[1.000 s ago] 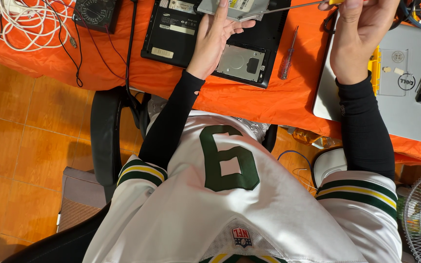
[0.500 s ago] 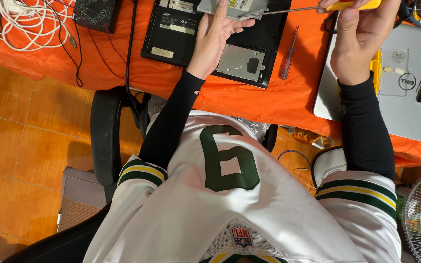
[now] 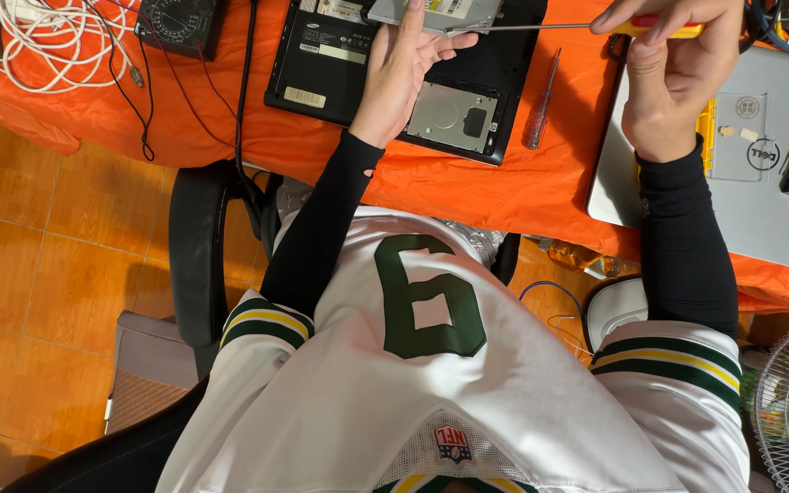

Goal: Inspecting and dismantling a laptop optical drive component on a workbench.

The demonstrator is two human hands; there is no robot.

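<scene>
– Two hands are up at twelve o'clock. Take me across from the left.

– At ten o'clock, white cables [image 3: 38, 32] lie in a loose heap on the orange cloth [image 3: 504, 183], with a black meter [image 3: 180, 20] just beside them at eleven. Next is the black laptop [image 3: 340, 64], turned bottom up with its cover off, and a silver hard disk [image 3: 454, 117] showing in its bay.

– And the left hand?

– The left hand [image 3: 404, 78] is above that laptop. Its fingers and thumb are wrapped under a flat silver drive [image 3: 454, 11] and hold it up at twelve o'clock, cut off by the top edge.

– What has changed in the last second?

– Very little on that side: the drive has stayed where it was. A second ago the screwdriver [image 3: 541, 27] showed only part of its shaft at the top edge. Now the whole thin shaft lies level, with its tip touching the drive's right edge.

– Who holds it?

– The right hand [image 3: 678, 73], at one o'clock, is closed around the yellow and red handle with the fingers curled over it. So tool and part have met, with one hand steadying and the other on the handle.

– Anything further right?

– A second, clear-handled screwdriver [image 3: 539, 105] lies on the cloth between the hands. A silver laptop [image 3: 760, 210], lid shut, sits at two o'clock.
</scene>
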